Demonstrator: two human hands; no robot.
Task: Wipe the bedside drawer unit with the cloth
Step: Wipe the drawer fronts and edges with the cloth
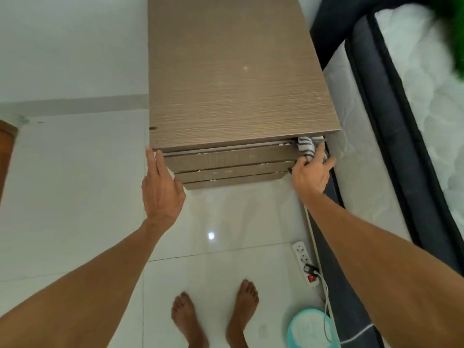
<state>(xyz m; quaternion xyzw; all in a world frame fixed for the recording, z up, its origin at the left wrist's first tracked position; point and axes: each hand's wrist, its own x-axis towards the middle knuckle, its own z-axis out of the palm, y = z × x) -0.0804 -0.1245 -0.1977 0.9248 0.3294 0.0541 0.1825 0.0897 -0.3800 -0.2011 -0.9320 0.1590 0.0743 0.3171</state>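
I am laying my left hand (162,189), fingers straight, against the left front corner of the drawer unit (238,84). My right hand (311,174) is curling round the striped cloth (306,146), holding it at the unit's right front corner, just under the top.

Only a striped bunch of the cloth (306,146) shows — the rest lies behind the right hand (311,173). The far end of the drawer unit (233,71) runs past the top edge; the green blur (452,33) at upper right cannot be identified.
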